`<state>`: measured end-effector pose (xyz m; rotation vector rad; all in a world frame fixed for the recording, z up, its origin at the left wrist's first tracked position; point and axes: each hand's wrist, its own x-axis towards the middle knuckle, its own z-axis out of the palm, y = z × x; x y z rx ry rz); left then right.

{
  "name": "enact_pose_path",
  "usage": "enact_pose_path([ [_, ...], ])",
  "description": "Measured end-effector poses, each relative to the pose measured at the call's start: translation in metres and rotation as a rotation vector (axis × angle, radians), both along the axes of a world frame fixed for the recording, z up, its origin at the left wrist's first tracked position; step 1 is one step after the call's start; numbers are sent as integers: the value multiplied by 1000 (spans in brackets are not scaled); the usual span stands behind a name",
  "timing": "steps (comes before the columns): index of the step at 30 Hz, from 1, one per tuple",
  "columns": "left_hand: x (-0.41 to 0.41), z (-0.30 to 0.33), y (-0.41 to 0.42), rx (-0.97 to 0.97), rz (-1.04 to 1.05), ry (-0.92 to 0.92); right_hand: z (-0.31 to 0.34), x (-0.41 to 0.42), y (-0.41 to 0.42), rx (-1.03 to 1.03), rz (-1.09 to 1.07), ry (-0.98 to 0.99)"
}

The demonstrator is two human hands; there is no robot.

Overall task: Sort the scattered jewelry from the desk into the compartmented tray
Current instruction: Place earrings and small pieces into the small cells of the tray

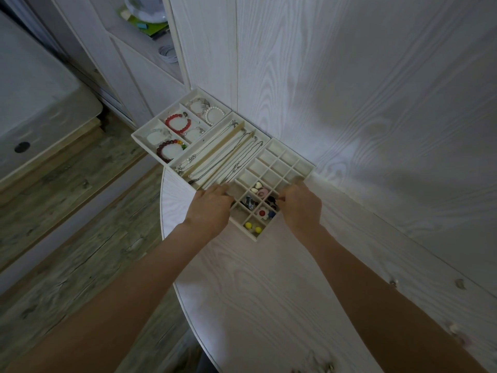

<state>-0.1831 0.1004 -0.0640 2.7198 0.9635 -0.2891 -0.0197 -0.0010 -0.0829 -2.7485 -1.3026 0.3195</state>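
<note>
— Three trays sit side by side at the counter's [269, 292] far edge?
— Yes. The grid tray [285, 162] is nearest the wall, the necklace tray [188, 157] in the middle, the bracelet tray [142, 133] overhanging the edge.
— And the hands?
— The left hand [209, 208] curls its fingers on the grid tray's left rim; the right hand [301, 203] curls onto its right rim.
— Anything still loose?
— A few small pieces [457, 329] near the right forearm, too blurred to name.

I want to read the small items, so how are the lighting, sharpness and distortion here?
Head view: dim overall, a soft bright patch on the desk edge; wide-angle bending curves the wall boards; the grid tray is fairly sharp, but pieces at the lower right are blurred.
</note>
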Motion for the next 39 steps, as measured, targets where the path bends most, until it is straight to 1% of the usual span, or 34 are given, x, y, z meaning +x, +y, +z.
enact_pose_path([
  [7,0,1,0,0,-1,9,-10,-3,2,-16,9,-68],
  [25,4,6,0,-8,2,55,-14,-5,0,9,24,-109],
  [28,3,6,0,-11,5,59,-14,-8,1,32,25,-127],
  [31,3,7,0,-17,8,65,-12,-12,2,104,15,-169],
  [36,4,9,1,-22,12,67,-17,-10,2,57,12,-153],
  [39,4,9,0,-27,13,68,-13,-7,1,34,22,-99],
])
